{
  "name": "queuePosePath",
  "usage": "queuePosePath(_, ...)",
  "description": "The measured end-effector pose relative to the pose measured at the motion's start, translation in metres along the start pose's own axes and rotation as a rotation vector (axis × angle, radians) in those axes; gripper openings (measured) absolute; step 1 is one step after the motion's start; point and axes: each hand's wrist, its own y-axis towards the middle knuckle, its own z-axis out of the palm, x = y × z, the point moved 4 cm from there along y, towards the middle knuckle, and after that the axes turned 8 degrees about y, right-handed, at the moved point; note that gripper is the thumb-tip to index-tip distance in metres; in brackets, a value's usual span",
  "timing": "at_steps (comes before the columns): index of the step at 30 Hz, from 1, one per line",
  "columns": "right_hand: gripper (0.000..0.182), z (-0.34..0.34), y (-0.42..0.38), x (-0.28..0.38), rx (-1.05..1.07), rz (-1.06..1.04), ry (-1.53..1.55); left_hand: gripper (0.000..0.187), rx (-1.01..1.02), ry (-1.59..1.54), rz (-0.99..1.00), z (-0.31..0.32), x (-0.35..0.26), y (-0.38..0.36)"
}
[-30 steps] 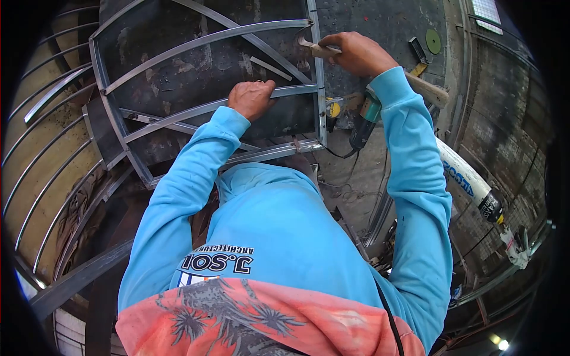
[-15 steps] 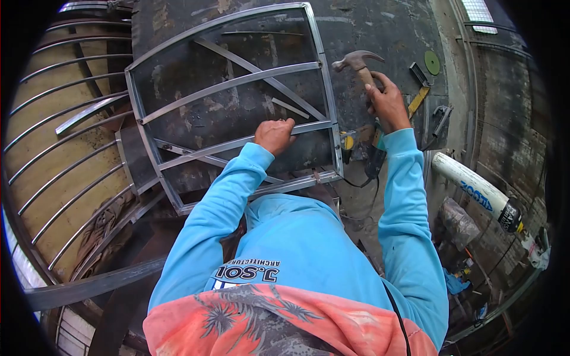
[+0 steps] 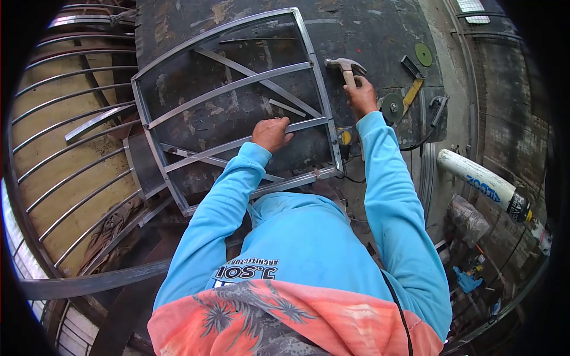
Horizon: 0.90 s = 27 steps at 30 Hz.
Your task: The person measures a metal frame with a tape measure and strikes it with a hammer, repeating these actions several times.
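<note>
A hammer (image 3: 347, 65) with a wooden handle and a claw head is in my right hand (image 3: 361, 98), whose fingers wrap round the handle. Its head is just right of the side bar of a metal frame (image 3: 319, 87) with an arched top. My left hand (image 3: 272, 134) is closed over the frame's lower crossbar (image 3: 208, 155), its fingertips hidden below. Diagonal metal strips (image 3: 249, 75) lie within the frame's outline. An angle grinder (image 3: 392, 108), disc upward, sits close to the right of my right hand.
The frame rests on a dark, scuffed worktable (image 3: 380, 29). On its right are a green disc (image 3: 423, 54), a yellow strip-like piece (image 3: 412, 92) and a yellow-and-black object (image 3: 344, 136). Curved metal bars (image 3: 77, 71) fill the left. A white gas cylinder (image 3: 475, 175) lies at right.
My right hand has moved left with the hammer, bringing its head nearer the frame's side bar. The grinder disc has come into sight. My left hand stays on the crossbar.
</note>
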Motion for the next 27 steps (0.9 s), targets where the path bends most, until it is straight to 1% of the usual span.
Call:
queuePosePath(2,0.049,-0.002,0.009,-0.007,-0.077,-0.170,-0.190,0.029,0.002,-0.002,0.007,0.001,0.000,0.002)
queuePosePath(3,0.049,-0.003,0.005,-0.008,-0.085,-0.165,-0.184,0.029,0.001,-0.009,0.007,0.001,-0.001,0.002)
queuePosePath(5,0.051,-0.004,-0.003,-0.003,-0.147,-0.258,-0.414,0.030,0.004,-0.002,0.013,0.002,-0.002,0.002)
queuePosePath(9,0.056,-0.007,-0.012,-0.016,-0.160,-0.295,-0.398,0.032,0.025,0.031,-0.006,0.002,-0.003,0.003)
queuePosePath(11,0.053,-0.006,-0.019,-0.018,-0.172,-0.319,-0.501,0.032,0.028,0.044,0.000,0.004,-0.003,0.004)
queuePosePath(12,0.053,-0.007,-0.020,-0.021,-0.177,-0.319,-0.492,0.033,0.029,0.050,-0.001,0.004,-0.003,0.004)
queuePosePath(14,0.046,-0.004,-0.027,-0.025,-0.190,-0.391,-0.500,0.033,0.032,0.059,-0.005,0.003,-0.003,0.004)
queuePosePath(15,0.046,-0.004,-0.030,-0.026,-0.193,-0.390,-0.492,0.034,0.034,0.059,-0.012,0.003,-0.004,0.004)
queuePosePath(17,0.040,-0.005,-0.042,-0.026,-0.261,-0.520,-0.672,0.035,0.041,0.071,-0.014,0.003,-0.004,0.003)
queuePosePath(18,0.040,-0.007,-0.052,-0.021,-0.268,-0.519,-0.669,0.035,0.047,0.076,-0.022,0.003,-0.004,0.004)
queuePosePath(20,0.036,-0.007,-0.076,-0.014,-0.078,-0.402,-0.539,0.036,0.055,0.088,-0.027,0.004,-0.005,0.004)
queuePosePath(21,0.034,-0.006,-0.083,-0.019,-0.030,-0.416,-0.508,0.037,0.065,0.098,-0.038,0.004,-0.005,0.004)
queuePosePath(22,0.034,-0.007,-0.091,-0.025,-0.036,-0.417,-0.503,0.037,0.062,0.103,-0.032,0.004,-0.005,0.004)
queuePosePath(24,0.034,-0.005,-0.108,-0.041,0.084,-0.352,-0.555,0.039,0.070,0.102,-0.043,0.005,-0.006,0.004)
queuePosePath(26,0.036,-0.005,-0.119,-0.056,0.101,-0.369,-0.535,0.040,0.060,0.121,-0.038,0.005,-0.008,0.003)
queuePosePath(27,0.038,-0.005,-0.124,-0.059,0.098,-0.418,-0.556,0.040,0.051,0.134,-0.037,0.004,-0.007,0.004)
